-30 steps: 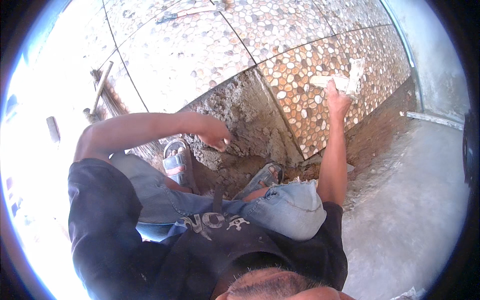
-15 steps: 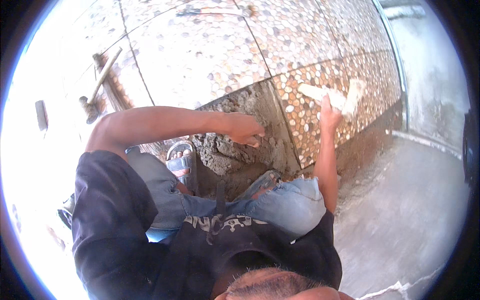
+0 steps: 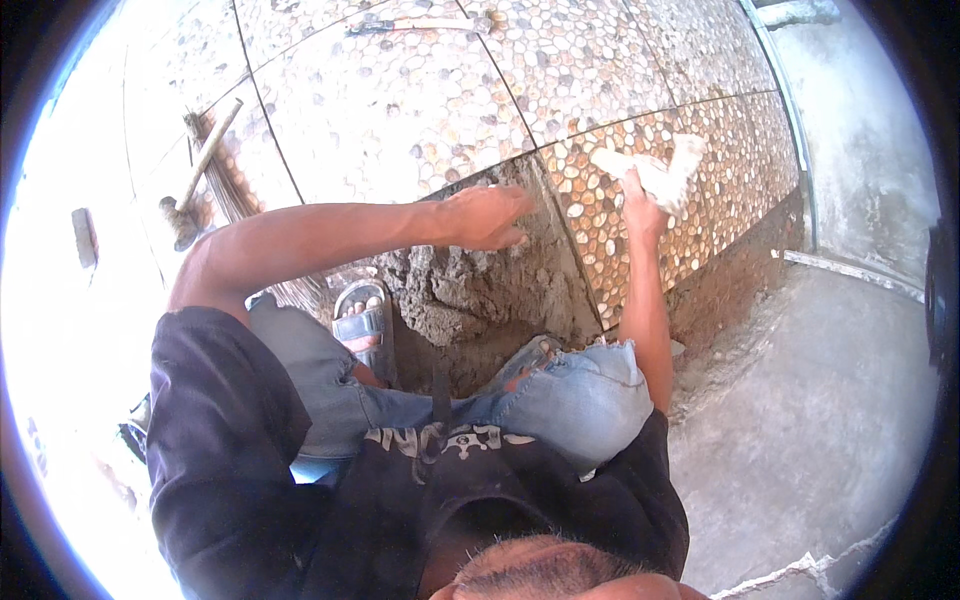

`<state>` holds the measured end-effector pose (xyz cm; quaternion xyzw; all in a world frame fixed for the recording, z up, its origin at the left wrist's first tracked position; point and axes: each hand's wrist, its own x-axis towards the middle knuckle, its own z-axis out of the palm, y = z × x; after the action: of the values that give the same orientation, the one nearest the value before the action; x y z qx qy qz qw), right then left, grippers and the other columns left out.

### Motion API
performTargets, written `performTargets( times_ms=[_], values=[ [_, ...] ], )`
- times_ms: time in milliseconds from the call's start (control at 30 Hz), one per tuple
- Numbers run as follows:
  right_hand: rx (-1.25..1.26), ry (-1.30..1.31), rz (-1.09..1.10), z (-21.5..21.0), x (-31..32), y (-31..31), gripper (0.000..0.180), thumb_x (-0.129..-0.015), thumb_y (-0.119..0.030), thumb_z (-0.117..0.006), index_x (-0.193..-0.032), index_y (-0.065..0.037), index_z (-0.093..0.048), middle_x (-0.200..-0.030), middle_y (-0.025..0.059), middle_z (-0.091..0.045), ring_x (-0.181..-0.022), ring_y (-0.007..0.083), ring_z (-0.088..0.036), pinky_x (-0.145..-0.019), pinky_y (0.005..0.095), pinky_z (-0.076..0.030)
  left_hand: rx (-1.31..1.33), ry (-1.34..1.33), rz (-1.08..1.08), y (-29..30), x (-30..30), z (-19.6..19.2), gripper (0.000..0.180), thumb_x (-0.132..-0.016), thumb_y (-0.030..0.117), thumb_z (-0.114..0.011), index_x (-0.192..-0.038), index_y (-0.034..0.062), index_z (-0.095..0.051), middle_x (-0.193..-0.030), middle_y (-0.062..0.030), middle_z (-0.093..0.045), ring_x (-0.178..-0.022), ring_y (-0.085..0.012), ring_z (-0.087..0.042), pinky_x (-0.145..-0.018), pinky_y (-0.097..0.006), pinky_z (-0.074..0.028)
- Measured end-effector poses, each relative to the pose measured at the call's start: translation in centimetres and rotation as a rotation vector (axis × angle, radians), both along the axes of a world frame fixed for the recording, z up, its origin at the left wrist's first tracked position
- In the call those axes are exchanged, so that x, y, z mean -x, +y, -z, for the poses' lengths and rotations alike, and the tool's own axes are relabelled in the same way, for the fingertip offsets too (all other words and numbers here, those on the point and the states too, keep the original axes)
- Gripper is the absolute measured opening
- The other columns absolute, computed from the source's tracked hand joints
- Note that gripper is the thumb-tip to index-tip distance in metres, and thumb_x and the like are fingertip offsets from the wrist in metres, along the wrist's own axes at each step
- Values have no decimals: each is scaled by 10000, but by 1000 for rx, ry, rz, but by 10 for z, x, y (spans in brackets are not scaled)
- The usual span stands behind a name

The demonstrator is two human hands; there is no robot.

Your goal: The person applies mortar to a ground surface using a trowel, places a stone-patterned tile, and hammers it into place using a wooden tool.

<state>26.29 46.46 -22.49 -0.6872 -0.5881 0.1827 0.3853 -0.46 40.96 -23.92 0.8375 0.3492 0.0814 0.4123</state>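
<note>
My left hand hovers over a bed of wet grey mortar, near the edge of the pebble-patterned tiles. Its fingers are loosely bent, with the thumb apart from them, and I see nothing held. On the right, my right hand is closed round the handle of a pale, whitish mallet. The mallet is over a brown and white pebble tile that borders the mortar; whether it touches the tile I cannot tell.
A wooden-handled hammer lies by a stick broom at the left. Another long-handled tool rests on the far tiles. A dark block lies far left. Bare soil and a grey concrete surface border the right side.
My left hand has moved slightly away from me, toward the tile edge, and its fingers have spread somewhat. My right hand has shifted a little left and farther away with the mallet.
</note>
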Motion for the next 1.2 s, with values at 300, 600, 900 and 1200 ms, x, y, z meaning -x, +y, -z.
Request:
performTargets(
  times_ms=[300,600,900,1200],
  values=[
    [62,294,132,16,-26,1,346,-860,-25,-611,-1181,67,-519,-1072,156,-611,-883,211,-637,-689,295,-600,28,131,222,-28,4,42,474,-881,307,-598,-1235,6,-506,-1175,-188,-546,-1083,-363,-555,-933,-474,-446],
    [34,199,116,35,-40,-1,276,-828,-165,-668,-1010,42,-656,-938,123,-682,-830,230,-637,-783,344,-484,51,132,257,-28,-2,47,486,-864,302,-625,-1225,-3,-508,-1158,-193,-557,-1072,-367,-560,-915,-478,-452],
    [26,147,-47,29,-38,-15,453,-796,-121,-657,-1190,53,-516,-956,148,-651,-857,267,-623,-826,370,-475,51,146,290,-26,-5,46,472,-881,318,-608,-1223,8,-510,-1187,-197,-538,-1099,-371,-542,-922,-482,-445],
    [29,193,108,-2,-42,-39,273,-846,-130,-637,-1066,32,-629,-1001,119,-666,-853,213,-633,-754,330,-506,114,182,311,-28,-11,37,470,-891,304,-597,-1247,12,-505,-1216,-189,-532,-1136,-367,-524,-966,-467,-428]
  ],
)
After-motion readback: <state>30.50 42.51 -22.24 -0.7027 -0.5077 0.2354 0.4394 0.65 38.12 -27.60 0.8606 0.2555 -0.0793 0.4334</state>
